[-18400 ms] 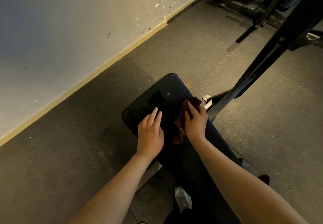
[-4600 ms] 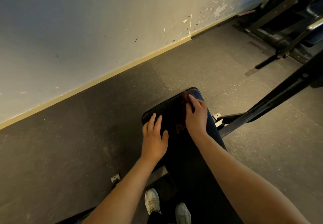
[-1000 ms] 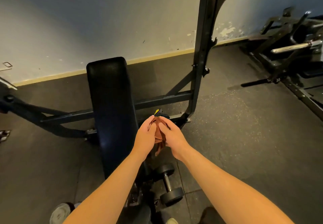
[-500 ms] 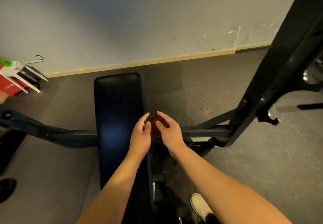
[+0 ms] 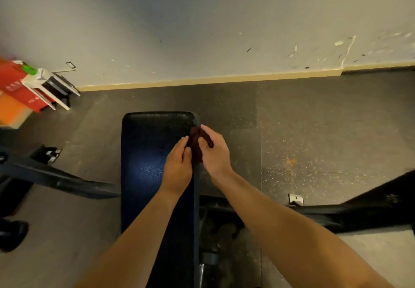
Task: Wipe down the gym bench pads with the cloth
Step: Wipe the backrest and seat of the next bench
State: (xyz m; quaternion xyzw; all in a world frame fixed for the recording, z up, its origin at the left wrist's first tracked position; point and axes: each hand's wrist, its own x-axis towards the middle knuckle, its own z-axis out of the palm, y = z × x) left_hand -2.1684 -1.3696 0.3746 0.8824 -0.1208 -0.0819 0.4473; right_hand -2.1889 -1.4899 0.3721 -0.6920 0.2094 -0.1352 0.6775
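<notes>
Left hand (image 5: 178,164) and right hand (image 5: 214,153) meet around a bunched, dark reddish-brown cloth (image 5: 197,144), both with fingers curled onto it. The left pinches the cloth's near-left side; the right wraps over it from the other side, index finger reaching along its far end. The cloth sits between the two hands, right at the right edge of the black bench pad (image 5: 148,144), close to the pad's far end. The left hand lies over the pad, the right just off its edge above the grey floor (image 5: 314,130). Below the forearms a black frame bar (image 5: 56,182) runs out to the left. Far to the left of the hands a red box (image 5: 13,83) and a white stool (image 5: 49,85) stand against the wall (image 5: 202,18).
</notes>
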